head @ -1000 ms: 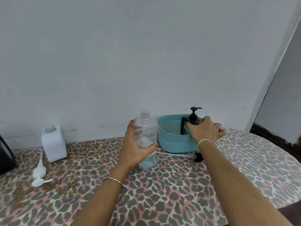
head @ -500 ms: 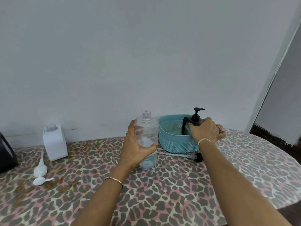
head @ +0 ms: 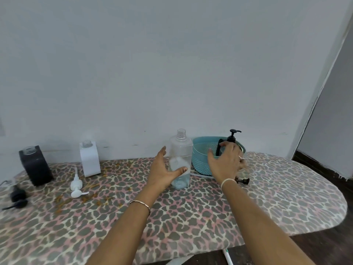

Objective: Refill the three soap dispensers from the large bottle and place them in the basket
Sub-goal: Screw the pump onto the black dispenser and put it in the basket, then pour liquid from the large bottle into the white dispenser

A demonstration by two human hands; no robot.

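Observation:
The large clear bottle stands uncapped on the leopard-print table, with a little pale blue liquid at its bottom. My left hand is beside it on the left, fingers straight and only the thumb touching its front. A dispenser with a black pump stands in the teal basket. My right hand hovers with fingers spread in front of the basket, holding nothing. A white dispenser and a black dispenser stand uncapped at the left.
A white pump lies in front of the white dispenser, and a black pump lies at the far left edge. Another black pump with its tube lies behind my right wrist. Orange crumbs are scattered on the cloth. A wall runs close behind the table.
My right hand has let go of the dispenser in the basket and drawn back, fingers spread. My left hand has loosened its grip on the large bottle. The black dispenser has come into view.

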